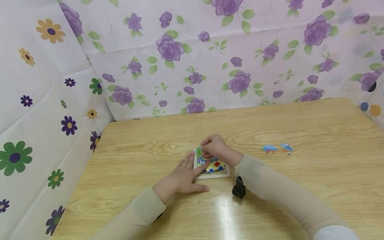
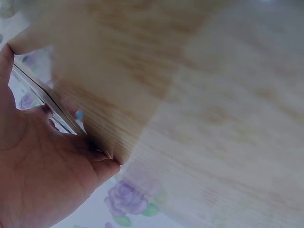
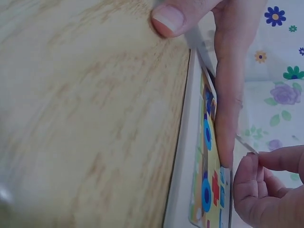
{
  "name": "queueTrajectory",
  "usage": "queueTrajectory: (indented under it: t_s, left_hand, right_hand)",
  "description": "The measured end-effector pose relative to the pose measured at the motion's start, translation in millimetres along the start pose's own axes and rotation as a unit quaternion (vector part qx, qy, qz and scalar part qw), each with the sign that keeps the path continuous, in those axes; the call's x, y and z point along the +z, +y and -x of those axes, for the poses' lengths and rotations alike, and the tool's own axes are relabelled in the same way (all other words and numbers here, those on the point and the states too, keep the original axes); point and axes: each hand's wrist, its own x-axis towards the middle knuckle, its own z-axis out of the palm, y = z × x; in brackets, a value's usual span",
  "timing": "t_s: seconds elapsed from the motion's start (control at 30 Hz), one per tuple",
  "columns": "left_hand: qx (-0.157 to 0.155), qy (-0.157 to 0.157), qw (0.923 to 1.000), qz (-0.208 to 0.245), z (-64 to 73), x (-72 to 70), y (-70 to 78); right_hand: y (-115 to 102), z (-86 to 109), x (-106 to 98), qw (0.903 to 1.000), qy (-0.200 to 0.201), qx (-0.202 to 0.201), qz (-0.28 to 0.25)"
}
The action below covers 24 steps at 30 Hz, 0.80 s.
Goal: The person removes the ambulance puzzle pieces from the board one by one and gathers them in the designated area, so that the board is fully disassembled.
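A small jigsaw puzzle (image 1: pixel 216 175) in a white frame lies on the table, with a yellow ambulance picture and a red cross. My left hand (image 1: pixel 183 177) rests spread on its left side; one finger lies across the picture in the right wrist view, the thumb on the wood. At the upper left of the puzzle, my right hand (image 1: pixel 217 149) has its fingertips together. In the right wrist view the right hand (image 3: pixel 271 187) pinches the edge of a thin puzzle piece (image 3: pixel 247 145), most of it hidden. Green shows by those fingertips in the head view.
Two loose blue puzzle pieces (image 1: pixel 269 149) (image 1: pixel 287 148) lie to the right on the wooden table (image 1: pixel 147 137). A black device (image 1: pixel 239 188) sits under the right wrist. Flowered cloth (image 1: pixel 171 77) hangs behind the table and along its left side.
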Motion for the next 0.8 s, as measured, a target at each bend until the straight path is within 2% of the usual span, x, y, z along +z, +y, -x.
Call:
queueTrajectory:
  t_s: [0.3, 0.53, 0.8]
  left_hand:
    - [-0.004, 0.004, 1.0, 0.008, 1.2, -1.1, 2.6]
    - [-0.009, 0.002, 0.9999, 0.005, 0.5, -0.8, 3.2]
    - [-0.013, 0.006, 0.9999, 0.01, 0.5, 1.7, 1.0]
  right_hand:
    - [-7.0, 5.4, -25.0, 0.9988, 0.011, -0.033, 0.034]
    - [-13.1, 16.6, -53.1, 0.9977, 0.017, -0.056, 0.033]
    - [-9.5, 25.5, -86.4, 0.9976, 0.022, -0.053, 0.037]
